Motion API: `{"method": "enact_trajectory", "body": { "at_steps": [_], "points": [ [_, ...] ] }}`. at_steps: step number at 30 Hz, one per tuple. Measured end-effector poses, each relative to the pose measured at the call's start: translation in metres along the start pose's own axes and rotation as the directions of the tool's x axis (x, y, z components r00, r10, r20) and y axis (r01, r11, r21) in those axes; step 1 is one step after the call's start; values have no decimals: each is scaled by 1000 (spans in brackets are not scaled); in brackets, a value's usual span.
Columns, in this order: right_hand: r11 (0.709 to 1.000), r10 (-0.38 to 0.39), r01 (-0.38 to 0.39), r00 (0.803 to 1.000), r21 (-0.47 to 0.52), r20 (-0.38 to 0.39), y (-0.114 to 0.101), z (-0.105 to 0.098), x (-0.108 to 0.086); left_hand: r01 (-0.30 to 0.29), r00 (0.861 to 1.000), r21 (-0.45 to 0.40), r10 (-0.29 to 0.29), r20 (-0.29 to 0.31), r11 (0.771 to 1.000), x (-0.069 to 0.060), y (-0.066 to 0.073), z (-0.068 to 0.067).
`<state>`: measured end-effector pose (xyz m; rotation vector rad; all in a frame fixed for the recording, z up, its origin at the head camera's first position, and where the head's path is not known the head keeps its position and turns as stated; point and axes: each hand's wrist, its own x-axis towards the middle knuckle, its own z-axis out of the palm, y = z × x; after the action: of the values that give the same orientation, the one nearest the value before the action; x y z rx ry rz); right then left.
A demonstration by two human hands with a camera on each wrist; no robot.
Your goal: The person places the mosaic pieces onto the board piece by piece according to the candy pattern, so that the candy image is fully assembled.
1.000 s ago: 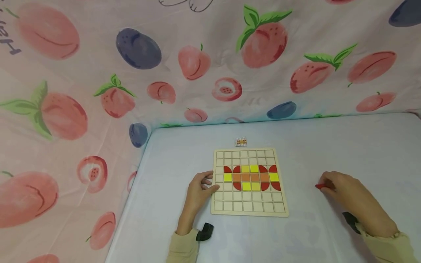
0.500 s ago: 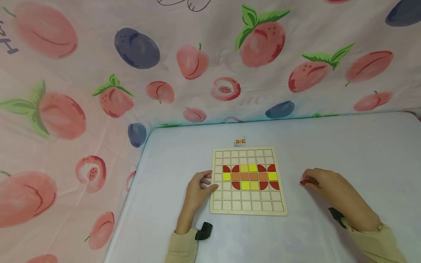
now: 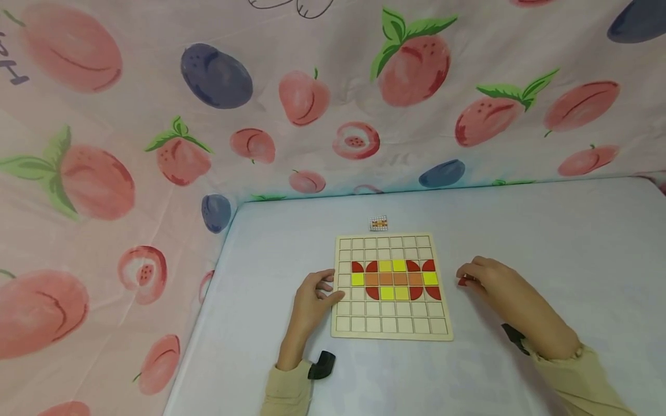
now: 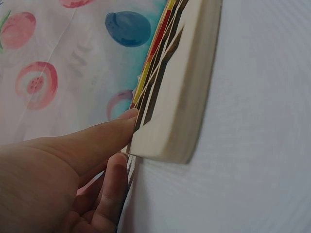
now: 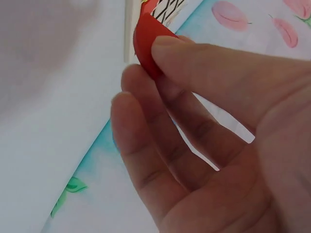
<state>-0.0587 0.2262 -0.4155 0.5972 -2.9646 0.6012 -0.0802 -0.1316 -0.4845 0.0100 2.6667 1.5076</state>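
Observation:
A square wooden grid board (image 3: 390,326) lies flat on the table. Several yellow squares, orange squares and red quarter-round tiles form a pattern across its middle rows. My left hand (image 3: 309,300) holds the board's left edge, its thumb on top and fingers against the side; the left wrist view shows the thumb tip on the board's rim (image 4: 180,107). To the right of the board, apart from it, my right hand (image 3: 499,289) hovers over the table. Thumb and index finger pinch a red quarter-round tile (image 5: 150,41), mostly hidden by the fingers in the head view.
A small printed pattern card (image 3: 378,223) lies just behind the board. Fruit-printed cloth (image 3: 312,58) hangs at the back and left of the white table (image 3: 281,237). Each wrist wears a black piece (image 3: 322,365) beside a beige sleeve.
My right hand has moved left toward the board, carrying the red tile. My left hand has stayed on the board's edge, and the board's pattern looks the same.

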Motion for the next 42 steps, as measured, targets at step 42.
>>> {"method": "enact_trajectory", "body": {
  "at_steps": [42],
  "points": [
    [985, -68, 50, 992, 165, 110, -70, 30, 52, -17, 1000, -3, 17, 2, 1000, 1, 0, -1]
  ]
}}
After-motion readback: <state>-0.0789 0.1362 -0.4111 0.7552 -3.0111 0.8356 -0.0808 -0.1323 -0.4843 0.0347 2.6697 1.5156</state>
